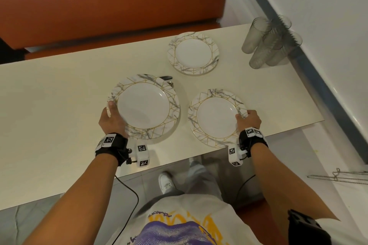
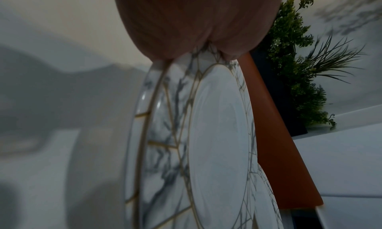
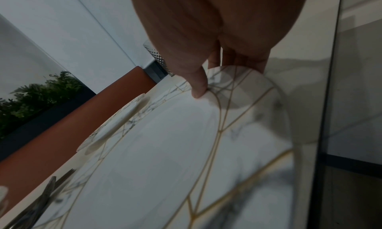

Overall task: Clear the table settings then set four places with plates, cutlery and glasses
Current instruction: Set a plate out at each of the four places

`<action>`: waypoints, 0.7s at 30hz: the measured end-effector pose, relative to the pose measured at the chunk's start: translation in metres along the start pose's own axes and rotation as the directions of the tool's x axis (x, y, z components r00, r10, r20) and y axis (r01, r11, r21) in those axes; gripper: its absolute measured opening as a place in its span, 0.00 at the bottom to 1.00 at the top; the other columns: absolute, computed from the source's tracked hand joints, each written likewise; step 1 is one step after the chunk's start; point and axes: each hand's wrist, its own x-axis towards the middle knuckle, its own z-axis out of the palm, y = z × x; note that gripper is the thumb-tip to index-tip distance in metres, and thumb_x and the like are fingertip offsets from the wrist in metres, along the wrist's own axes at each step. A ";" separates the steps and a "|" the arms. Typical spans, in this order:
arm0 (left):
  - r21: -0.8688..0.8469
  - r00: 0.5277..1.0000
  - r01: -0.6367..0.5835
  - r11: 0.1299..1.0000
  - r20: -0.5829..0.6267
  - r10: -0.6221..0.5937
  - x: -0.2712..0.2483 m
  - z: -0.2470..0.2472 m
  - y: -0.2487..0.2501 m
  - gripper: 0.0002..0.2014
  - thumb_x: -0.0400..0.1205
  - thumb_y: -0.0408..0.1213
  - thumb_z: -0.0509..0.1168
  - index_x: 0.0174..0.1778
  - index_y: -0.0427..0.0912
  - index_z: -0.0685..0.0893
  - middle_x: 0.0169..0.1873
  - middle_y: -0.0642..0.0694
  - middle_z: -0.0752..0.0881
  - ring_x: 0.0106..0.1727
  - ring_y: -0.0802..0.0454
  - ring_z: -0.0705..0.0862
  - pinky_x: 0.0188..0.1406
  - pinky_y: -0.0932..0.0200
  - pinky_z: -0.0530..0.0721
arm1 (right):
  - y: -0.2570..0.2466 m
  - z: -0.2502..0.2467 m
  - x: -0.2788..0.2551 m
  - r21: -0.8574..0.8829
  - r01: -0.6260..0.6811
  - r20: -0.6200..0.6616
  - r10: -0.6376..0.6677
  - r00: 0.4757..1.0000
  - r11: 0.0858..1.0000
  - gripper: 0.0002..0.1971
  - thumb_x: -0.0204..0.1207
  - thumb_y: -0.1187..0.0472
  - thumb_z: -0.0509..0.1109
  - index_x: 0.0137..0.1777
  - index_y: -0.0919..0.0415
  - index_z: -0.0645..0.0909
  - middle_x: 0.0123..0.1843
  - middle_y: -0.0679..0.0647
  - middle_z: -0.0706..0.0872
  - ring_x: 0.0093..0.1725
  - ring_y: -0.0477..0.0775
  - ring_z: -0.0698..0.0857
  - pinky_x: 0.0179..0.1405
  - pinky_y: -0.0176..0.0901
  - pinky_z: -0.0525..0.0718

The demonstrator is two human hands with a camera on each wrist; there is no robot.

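The person's printed T-shirt (image 1: 179,223) fills the bottom of the head view, with both forearms reaching out over the cream table (image 1: 49,105).

At the left, the left hand (image 1: 111,119) grips what looks like a stack of 2 marble-patterned plates (image 1: 145,105) by the near-left rim, thumb on top and fingers hidden beneath; the stack appears tilted or partly lifted. Some cutlery (image 1: 168,80) peeks out from behind its far edge. In the middle, farther back, a 3rd plate (image 1: 193,53) lies flat and untouched. To the right, the right hand (image 1: 249,120) pinches the near-right rim of another plate (image 1: 216,117) lying at the table's near edge. Beyond it, at the far right corner, 5 or so clear glasses (image 1: 268,43) stand clustered.

The plates are probably stiff, glazed, slippery and breakable, and the stack is likely fairly heavy. The rim is the best hold, with fingers well underneath.
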 end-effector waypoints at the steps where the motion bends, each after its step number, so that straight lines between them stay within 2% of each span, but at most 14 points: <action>1: -0.002 1.000 0.000 1.000 -0.004 0.000 0.000 -0.001 0.001 0.27 0.88 0.60 0.63 0.71 0.41 0.86 0.63 0.45 0.90 0.67 0.45 0.87 0.69 0.48 0.86 | -0.002 0.000 -0.001 -0.010 -0.007 0.005 0.007 1.000 1.000 0.26 0.77 0.59 0.77 0.72 0.67 0.77 0.67 0.67 0.83 0.67 0.69 0.83 0.63 0.55 0.83; 3: -0.002 1.000 -0.001 1.000 0.002 0.001 0.001 -0.003 0.002 0.29 0.87 0.61 0.63 0.73 0.42 0.85 0.65 0.44 0.90 0.66 0.45 0.87 0.66 0.49 0.87 | -0.007 -0.001 -0.004 -0.107 -0.026 0.007 0.027 1.000 0.994 0.27 0.77 0.57 0.76 0.73 0.67 0.75 0.71 0.68 0.79 0.70 0.70 0.79 0.66 0.59 0.80; 6: -0.002 0.999 0.026 1.000 0.028 -0.026 0.004 -0.007 0.002 0.32 0.83 0.66 0.66 0.73 0.45 0.85 0.61 0.49 0.90 0.64 0.46 0.88 0.67 0.47 0.87 | -0.022 -0.006 -0.016 -0.353 -0.028 -0.065 0.005 0.998 0.935 0.28 0.76 0.52 0.73 0.72 0.63 0.73 0.72 0.67 0.74 0.73 0.71 0.71 0.69 0.63 0.74; 8: -0.010 0.998 0.048 0.999 0.047 -0.047 0.006 -0.009 0.001 0.27 0.84 0.63 0.67 0.69 0.46 0.88 0.55 0.52 0.91 0.58 0.49 0.89 0.62 0.48 0.89 | -0.040 -0.006 -0.027 -0.366 0.078 -0.070 -0.111 0.991 0.927 0.26 0.74 0.56 0.72 0.71 0.60 0.74 0.71 0.65 0.74 0.72 0.71 0.70 0.69 0.61 0.74; 10: -0.030 0.997 0.055 0.998 0.064 -0.053 0.003 -0.011 0.002 0.18 0.85 0.59 0.68 0.56 0.48 0.91 0.46 0.54 0.91 0.48 0.54 0.89 0.53 0.52 0.89 | -0.063 0.002 -0.042 -0.285 0.250 0.020 -0.254 0.967 0.926 0.20 0.76 0.60 0.70 0.68 0.58 0.78 0.68 0.63 0.77 0.70 0.68 0.74 0.64 0.55 0.78; 12: -0.050 0.996 0.043 0.998 0.086 -0.039 0.000 -0.012 0.002 0.16 0.86 0.57 0.69 0.51 0.49 0.91 0.42 0.53 0.91 0.42 0.57 0.88 0.45 0.56 0.88 | -0.091 0.014 -0.063 -0.082 0.394 0.176 -0.376 0.910 0.915 0.15 0.80 0.62 0.70 0.65 0.59 0.81 0.62 0.59 0.83 0.63 0.62 0.82 0.56 0.45 0.78; 13: -0.069 0.995 0.043 0.997 0.097 -0.036 -0.004 -0.013 0.003 0.16 0.86 0.57 0.69 0.53 0.47 0.92 0.42 0.52 0.91 0.40 0.59 0.89 0.41 0.59 0.87 | -0.104 0.022 -0.076 0.014 0.416 0.266 -0.404 0.875 0.909 0.15 0.81 0.59 0.70 0.66 0.60 0.81 0.59 0.57 0.85 0.59 0.58 0.85 0.54 0.43 0.79; 15: -0.091 0.993 0.050 0.995 0.112 -0.039 -0.008 -0.021 0.007 0.18 0.87 0.56 0.69 0.58 0.44 0.91 0.43 0.52 0.92 0.38 0.61 0.89 0.32 0.66 0.86 | -0.134 0.035 -0.106 0.090 0.420 0.448 -0.414 0.793 0.903 0.20 0.82 0.50 0.72 0.70 0.58 0.78 0.54 0.53 0.86 0.52 0.53 0.85 0.53 0.43 0.79; 16: -0.085 0.990 0.065 0.994 0.133 -0.053 -0.010 -0.021 0.008 0.19 0.87 0.57 0.69 0.58 0.43 0.90 0.45 0.51 0.92 0.41 0.59 0.90 0.32 0.67 0.86 | -0.144 0.040 -0.114 0.095 0.433 0.502 -0.419 0.757 0.896 0.23 0.81 0.46 0.73 0.71 0.57 0.77 0.52 0.52 0.87 0.50 0.51 0.85 0.52 0.43 0.79; 18: -0.096 0.988 0.108 0.989 0.120 -0.096 -0.010 -0.031 0.011 0.24 0.85 0.61 0.69 0.63 0.42 0.87 0.53 0.48 0.92 0.51 0.51 0.90 0.36 0.65 0.85 | -0.162 0.058 -0.130 0.076 0.498 0.581 -0.445 0.682 0.864 0.26 0.77 0.45 0.76 0.70 0.56 0.76 0.49 0.51 0.87 0.48 0.50 0.86 0.52 0.45 0.82; 20: -0.117 0.987 0.147 0.982 0.088 -0.137 -0.006 -0.042 0.015 0.31 0.84 0.65 0.67 0.69 0.41 0.84 0.59 0.46 0.90 0.56 0.47 0.89 0.38 0.64 0.83 | -0.175 0.076 -0.137 0.065 0.542 0.604 -0.466 0.646 0.838 0.28 0.73 0.48 0.81 0.68 0.57 0.75 0.52 0.54 0.90 0.48 0.54 0.89 0.48 0.47 0.87; 21: -0.111 0.987 0.152 0.982 0.066 -0.146 -0.002 -0.048 0.014 0.35 0.83 0.68 0.66 0.72 0.39 0.84 0.60 0.45 0.90 0.57 0.46 0.88 0.38 0.63 0.83 | -0.181 0.085 -0.138 0.064 0.551 0.615 -0.468 0.635 0.832 0.27 0.72 0.50 0.82 0.66 0.57 0.76 0.53 0.55 0.91 0.45 0.55 0.90 0.41 0.45 0.88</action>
